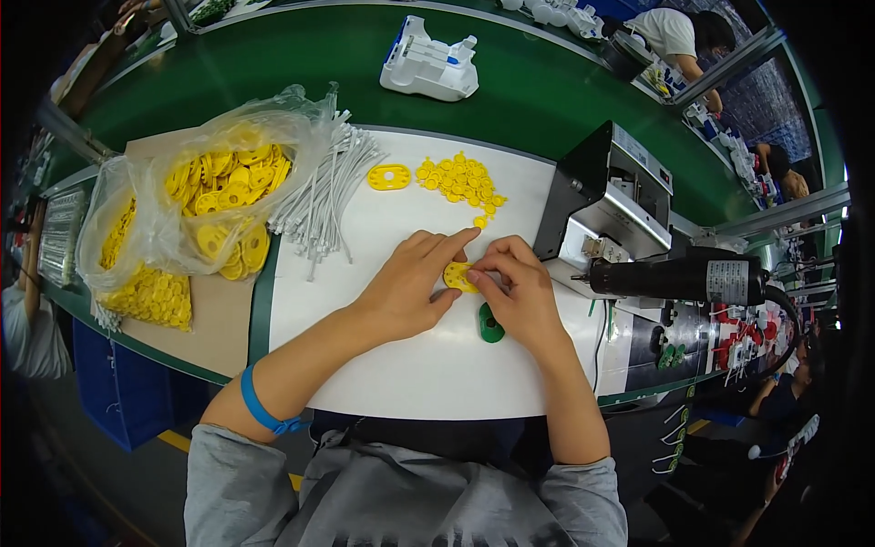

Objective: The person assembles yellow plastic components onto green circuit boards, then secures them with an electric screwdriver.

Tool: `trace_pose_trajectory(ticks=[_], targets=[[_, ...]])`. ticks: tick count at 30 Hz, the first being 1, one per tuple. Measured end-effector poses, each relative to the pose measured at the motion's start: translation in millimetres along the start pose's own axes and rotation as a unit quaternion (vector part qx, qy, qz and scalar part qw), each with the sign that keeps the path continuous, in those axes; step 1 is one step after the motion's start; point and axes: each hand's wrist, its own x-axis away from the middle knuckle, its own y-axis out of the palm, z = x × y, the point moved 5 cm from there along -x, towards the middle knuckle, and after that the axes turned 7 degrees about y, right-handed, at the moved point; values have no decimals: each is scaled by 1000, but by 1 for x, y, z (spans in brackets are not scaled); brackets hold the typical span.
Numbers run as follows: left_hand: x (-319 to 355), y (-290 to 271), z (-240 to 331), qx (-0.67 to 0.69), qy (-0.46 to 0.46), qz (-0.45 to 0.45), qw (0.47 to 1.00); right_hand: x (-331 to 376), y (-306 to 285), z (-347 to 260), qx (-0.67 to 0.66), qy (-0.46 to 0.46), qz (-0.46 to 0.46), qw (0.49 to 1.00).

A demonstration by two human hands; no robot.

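Over the white work surface [401,365] my right hand [519,290] pinches a small yellow oval plate [458,276] with its thumb and fingers. My left hand [406,281] is beside that plate, thumb and index finger spread apart. Its index fingertip reaches close to a small round yellow piece [480,221], and whether it touches is hard to make out. A green oval part [491,324] lies just below my right hand. Farther off are a pile of little yellow round pieces [460,178] and another yellow oval plate [389,177] with holes.
On the left, clear plastic bags [146,196] hold yellow parts, next to a bundle of white cable ties [328,187]. A black and silver machine [606,196] and a black handheld tool [679,277] stand on the right. A white plastic housing [428,64] sits on the green bench behind.
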Motion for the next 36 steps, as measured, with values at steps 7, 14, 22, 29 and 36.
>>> trace_pose_trajectory(ticks=[7,14,22,29,36], targets=[[1,4,-5,-14,-2,1,1000,-6,3,1,1,32,-25,999],[-1,5,-3,-18,4,6,1000,-6,6,2,73,26,-4,997],[-4,9,-1,-15,4,1,1000,3,1,-4,114,-10,8,993],[-7,9,-3,-22,23,9,999,21,-33,-1,30,65,-73,995],[-9,12,-3,-51,54,-5,997,48,-25,-16,131,-22,-56,990]])
